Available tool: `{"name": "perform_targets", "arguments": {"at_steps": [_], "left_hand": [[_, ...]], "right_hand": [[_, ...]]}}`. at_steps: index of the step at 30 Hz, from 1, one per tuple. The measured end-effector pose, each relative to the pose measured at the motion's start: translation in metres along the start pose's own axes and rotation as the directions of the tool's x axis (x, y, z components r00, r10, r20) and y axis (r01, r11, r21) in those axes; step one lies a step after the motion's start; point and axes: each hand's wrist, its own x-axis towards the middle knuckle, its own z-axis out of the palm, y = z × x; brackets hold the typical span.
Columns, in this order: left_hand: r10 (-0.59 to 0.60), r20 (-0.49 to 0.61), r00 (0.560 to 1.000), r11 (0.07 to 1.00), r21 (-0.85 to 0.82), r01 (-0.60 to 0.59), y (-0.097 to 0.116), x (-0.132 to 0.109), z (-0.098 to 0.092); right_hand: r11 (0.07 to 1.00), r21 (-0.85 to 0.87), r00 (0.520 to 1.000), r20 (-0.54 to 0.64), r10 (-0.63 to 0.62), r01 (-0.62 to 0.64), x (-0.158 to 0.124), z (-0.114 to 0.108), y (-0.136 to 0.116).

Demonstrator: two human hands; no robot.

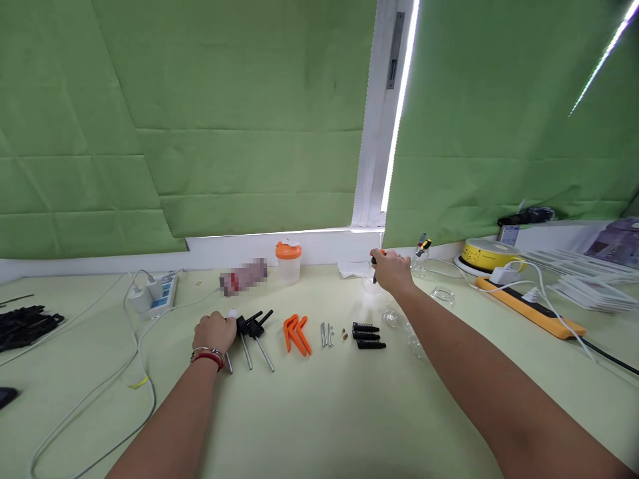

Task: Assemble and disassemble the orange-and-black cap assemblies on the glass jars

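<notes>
My left hand (215, 332) is closed low over the table at the left end of a row of black-headed metal rods (257, 327). One metal rod shows below its wrist side and a small white piece peeks out by the fingertips; what the fingers hold is hidden. Stretched further forward, my right hand (393, 271) pinches a small black and orange piece above a clear container (370, 286). Between the hands lie orange angled levers (297, 334), metal screws (327, 334), tiny brass-coloured bits (344, 334) and three black pieces with springs (368, 336).
A clear cup with an orange lid (288, 263) stands at the back. Clear round dishes (442, 296) are by my right forearm. An orange power strip (532, 307), a yellow tape roll (489, 254) and stacked white frames (589, 289) sit right. White cables (137, 359) loop across the left.
</notes>
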Motion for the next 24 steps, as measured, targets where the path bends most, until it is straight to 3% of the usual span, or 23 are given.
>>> {"name": "perform_targets", "arguments": {"at_steps": [4, 7, 10, 12, 14, 16, 18, 20, 24], "left_hand": [[0.016, -0.068, 0.998, 1.0, 0.024, -0.015, 0.007, -0.007, -0.002], [0.075, -0.188, 0.979, 0.997, 0.034, -0.07, 0.019, -0.02, -0.012], [0.359, -0.425, 0.831, 0.909, -0.045, -0.415, 0.042, -0.047, -0.024], [0.554, -0.417, 0.721, 0.733, -0.165, -0.659, 0.06, -0.073, -0.031], [0.747, -0.28, 0.603, 0.503, -0.354, -0.788, 0.075, -0.101, -0.035], [0.863, -0.137, 0.486, 0.342, -0.551, -0.762, 0.086, -0.127, -0.037], [0.901, -0.046, 0.431, 0.273, -0.713, -0.645, 0.092, -0.145, -0.037], [0.905, 0.014, 0.425, 0.258, -0.813, -0.522, 0.095, -0.156, -0.038], [0.863, 0.123, 0.491, 0.243, -0.951, -0.189, 0.098, -0.158, -0.041]], "right_hand": [[0.997, 0.062, 0.978, -0.206, -0.036, 0.049, -0.01, -0.028, -0.009], [0.969, 0.196, 0.968, -0.229, -0.101, 0.147, -0.033, -0.057, -0.015], [0.871, 0.404, 0.96, -0.107, -0.257, 0.278, -0.071, -0.079, -0.021], [0.81, 0.484, 0.93, -0.021, -0.367, 0.331, -0.099, -0.085, -0.028], [0.768, 0.515, 0.885, 0.04, -0.464, 0.38, -0.124, -0.084, -0.037], [0.733, 0.535, 0.839, 0.079, -0.538, 0.419, -0.145, -0.08, -0.049], [0.709, 0.549, 0.822, 0.069, -0.566, 0.442, -0.161, -0.076, -0.06], [0.686, 0.572, 0.815, 0.052, -0.578, 0.45, -0.17, -0.074, -0.069], [0.537, 0.785, 0.816, 0.069, -0.573, 0.31, -0.169, -0.069, -0.072]]}}
